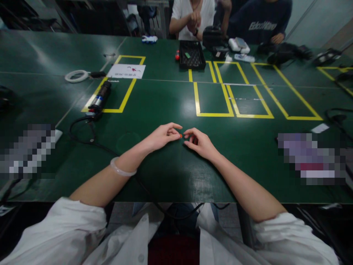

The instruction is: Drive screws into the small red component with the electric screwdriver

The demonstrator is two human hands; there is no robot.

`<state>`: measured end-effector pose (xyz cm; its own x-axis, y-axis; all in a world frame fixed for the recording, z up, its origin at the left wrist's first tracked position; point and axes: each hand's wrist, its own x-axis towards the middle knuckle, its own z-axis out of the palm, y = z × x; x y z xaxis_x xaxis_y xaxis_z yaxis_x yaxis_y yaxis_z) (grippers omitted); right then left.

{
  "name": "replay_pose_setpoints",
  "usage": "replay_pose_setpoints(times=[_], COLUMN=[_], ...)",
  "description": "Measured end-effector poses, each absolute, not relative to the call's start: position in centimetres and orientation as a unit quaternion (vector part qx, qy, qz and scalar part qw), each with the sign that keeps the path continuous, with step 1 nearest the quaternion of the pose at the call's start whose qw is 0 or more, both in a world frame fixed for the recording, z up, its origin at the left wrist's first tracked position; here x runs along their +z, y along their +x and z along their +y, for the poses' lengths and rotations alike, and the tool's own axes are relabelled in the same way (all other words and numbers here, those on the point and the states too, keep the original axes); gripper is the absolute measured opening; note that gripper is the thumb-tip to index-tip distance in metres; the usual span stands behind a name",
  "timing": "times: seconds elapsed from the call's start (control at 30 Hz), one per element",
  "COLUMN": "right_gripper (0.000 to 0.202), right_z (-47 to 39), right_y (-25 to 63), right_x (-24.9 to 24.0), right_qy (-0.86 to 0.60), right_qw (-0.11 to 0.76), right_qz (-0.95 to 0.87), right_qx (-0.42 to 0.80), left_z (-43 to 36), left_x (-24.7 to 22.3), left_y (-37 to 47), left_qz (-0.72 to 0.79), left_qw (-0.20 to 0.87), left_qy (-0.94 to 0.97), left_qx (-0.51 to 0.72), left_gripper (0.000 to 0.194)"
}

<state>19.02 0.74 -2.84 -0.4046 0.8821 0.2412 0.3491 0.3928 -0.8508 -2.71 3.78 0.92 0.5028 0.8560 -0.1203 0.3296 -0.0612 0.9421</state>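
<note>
Head view: the wearer's left hand point(165, 135) is pinching a small red-orange piece point(181, 136) at the thumb tip, directly nearer the wearer than the black tray point(192, 67). The right hand point(202, 143) is facing it, nearer the wearer than the tray, fingers loosely curled and thumb standing apart; whether anything is sitting in its palm I cannot tell. Both hands are working just above a green table point(162, 101), whose surface is reflecting light in patches (a thin seam is crossing it on the wearer's side of the tray).

Yellow tape outlines point(214, 115) are marking the surface on the tray's near side, to its right and well to its left. The tray itself is holding a small green piece point(188, 55); a red object point(177, 55) is standing just beside its left wall. Left of the tray, a printed sheet point(118, 70) is lying across one outline, with a white ring point(75, 76) farther left. Nearer the wearer, a dark cylindrical tool point(101, 96) is resting along that outline, its black cable point(106, 148) trailing towards the near edge.

Right of the tray, a white device point(239, 45) is resting on the table. Behind the tray, a person in a white top point(205, 13) is sitting with hands together; to the right, another in a dark sweater point(259, 24) is sitting at the far edge.
</note>
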Motion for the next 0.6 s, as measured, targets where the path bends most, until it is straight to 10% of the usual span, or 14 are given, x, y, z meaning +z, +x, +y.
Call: replay_pose_setpoints(times=[0.6], right_gripper=[0.014], right_z=[0.9], right_y=[19.0], right_x=[-3.1], right_qy=[-0.413], right_qw=[0.374], right_qz=[-0.754], right_qx=[0.349], left_z=[2.3], left_x=[-1.0], left_y=[-1.9], left_qz=[0.375], left_qw=[0.501], left_qy=[0.729], left_qx=[0.278], left_gripper=[0.044])
